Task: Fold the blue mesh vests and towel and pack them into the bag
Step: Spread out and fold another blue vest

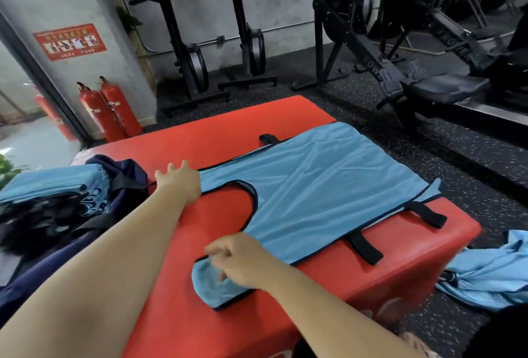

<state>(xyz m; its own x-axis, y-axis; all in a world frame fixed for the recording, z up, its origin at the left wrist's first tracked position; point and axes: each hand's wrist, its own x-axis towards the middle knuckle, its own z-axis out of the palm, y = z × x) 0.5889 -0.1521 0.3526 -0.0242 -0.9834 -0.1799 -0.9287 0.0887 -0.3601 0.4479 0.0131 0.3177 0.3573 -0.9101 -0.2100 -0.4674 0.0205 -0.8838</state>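
Note:
A blue mesh vest [314,186] with black trim and black straps lies spread flat on a red padded block [200,140]. My left hand [180,183] lies flat on the vest's far shoulder strap, fingers straight. My right hand [237,263] hovers over or touches the near shoulder strap with fingers loosely curled; no grip is plain. At the left stands a dark navy bag [123,183], open, with folded blue cloth [51,183] stacked on or in it. Another blue vest [491,269] lies crumpled on the floor at the right.
Two red fire extinguishers [108,109] stand by the wall behind the block. Black rowing machines [400,71] and upright racks [188,43] fill the back of the room. The floor [371,134] is dark speckled rubber. The block's right edge drops off near the crumpled vest.

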